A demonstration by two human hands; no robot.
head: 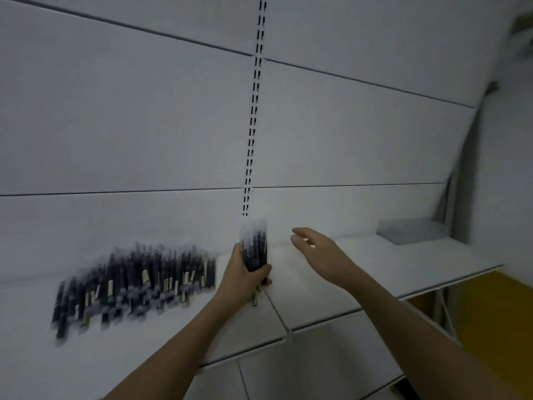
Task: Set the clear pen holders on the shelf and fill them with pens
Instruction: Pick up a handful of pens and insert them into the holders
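Pens on shelf: a wide heap of dark pens [135,281] lies flat on the white shelf [360,272] at the left, blurred, barrels roughly parallel and pointing toward the wall.
Left hand: the left hand [246,277] has its fingers curled round a bundle of dark pens [254,246], held upright just right of the heap, above the shelf.
Pen holder: the top of the bundle looks pale and clear; whether a clear holder surrounds it I cannot tell through the blur.
Right hand: the right hand [320,249] hangs over the shelf just right of the bundle, fingers spread and loose, gripping nothing, apart from the pens.
Grey box: a grey box [412,230] sits at the far right of the shelf against the wall, well apart from both hands.
Open room: bare shelf between the right hand and the box.
Edges: the shelf's front edge slants up toward the right.
Wall: white panels [115,125] with a slotted upright [253,111] above the bundle.
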